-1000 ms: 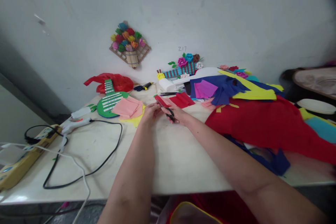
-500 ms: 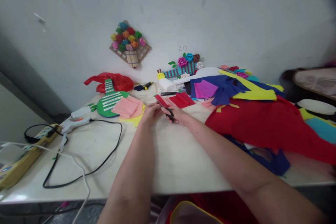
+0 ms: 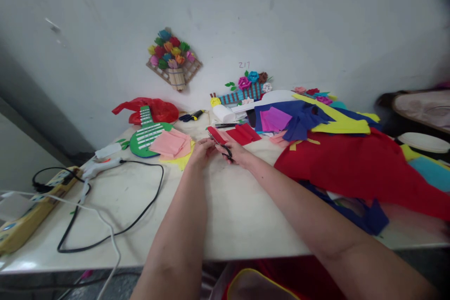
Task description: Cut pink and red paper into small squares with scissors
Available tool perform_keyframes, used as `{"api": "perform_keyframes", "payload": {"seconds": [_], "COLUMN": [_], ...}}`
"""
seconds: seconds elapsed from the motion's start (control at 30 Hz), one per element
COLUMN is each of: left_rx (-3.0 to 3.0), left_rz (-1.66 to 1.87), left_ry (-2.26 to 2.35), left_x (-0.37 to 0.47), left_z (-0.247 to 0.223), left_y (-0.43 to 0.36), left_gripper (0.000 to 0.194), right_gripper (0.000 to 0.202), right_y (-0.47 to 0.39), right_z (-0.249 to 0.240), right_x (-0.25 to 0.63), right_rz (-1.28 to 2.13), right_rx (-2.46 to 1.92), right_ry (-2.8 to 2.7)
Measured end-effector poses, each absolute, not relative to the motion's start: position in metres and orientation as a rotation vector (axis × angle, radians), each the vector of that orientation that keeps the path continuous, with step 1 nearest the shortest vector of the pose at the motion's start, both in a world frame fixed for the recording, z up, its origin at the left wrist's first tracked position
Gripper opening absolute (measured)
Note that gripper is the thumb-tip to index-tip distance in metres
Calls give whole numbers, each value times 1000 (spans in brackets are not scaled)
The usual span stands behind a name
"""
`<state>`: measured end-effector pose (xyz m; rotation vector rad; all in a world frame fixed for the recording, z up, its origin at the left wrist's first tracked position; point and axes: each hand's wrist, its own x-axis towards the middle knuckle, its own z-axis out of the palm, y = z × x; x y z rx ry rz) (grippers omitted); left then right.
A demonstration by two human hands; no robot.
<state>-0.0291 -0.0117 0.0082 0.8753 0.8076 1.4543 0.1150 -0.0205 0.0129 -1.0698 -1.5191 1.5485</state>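
Observation:
Over the middle of the table, my right hand (image 3: 238, 153) is closed on a pair of scissors (image 3: 228, 152) with black handles. Their blades point away to the left, toward the fingertips of my left hand (image 3: 201, 151). That hand is pinched around the near end of a red fabric piece (image 3: 216, 134), though the fingers partly hide the grip. Just beyond my right hand lie folded red pieces (image 3: 243, 134) with a pink strip beside them. Left of my left hand, folded pink pieces (image 3: 170, 143) rest on a green guitar-shaped craft (image 3: 142, 138).
A glue gun (image 3: 101, 167) with a looping black cord lies at left, near a yellow power strip (image 3: 49, 206). Yellow-handled pliers (image 3: 192, 116) and a red plastic bag (image 3: 165, 111) are at the back. A large red cloth (image 3: 351, 164) and blue fabric (image 3: 302, 115) spread on the right.
The scissors have shifted very slightly, with the blades showing a little more clearly at the red piece. Both hands stay in nearly the same place.

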Motion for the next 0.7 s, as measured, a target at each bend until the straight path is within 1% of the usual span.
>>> {"api": "perform_keyframes", "payload": {"seconds": [0.17, 0.4, 0.5, 0.6, 0.7], "left_rx": [894, 867, 828, 788, 796], "left_rz": [1452, 1466, 1522, 1579, 1665], "left_ry": [804, 808, 800, 801, 856], "left_x": [-30, -29, -31, -34, -36], "left_z": [7, 9, 9, 9, 10], "left_y": [-11, -10, -7, -4, -2], "left_gripper": [12, 15, 18, 20, 18], "right_gripper": [32, 39, 38, 34, 32], "right_y": [-22, -29, -27, -22, -14], "right_z": [15, 24, 24, 26, 27], "right_x": [114, 124, 129, 133, 136], "right_rz": [1563, 1643, 1651, 1588, 1387], "right_rx": [-1073, -989, -943, -894, -909], "right_ry": [-1483, -1524, -1534, -1463, -1397]}}
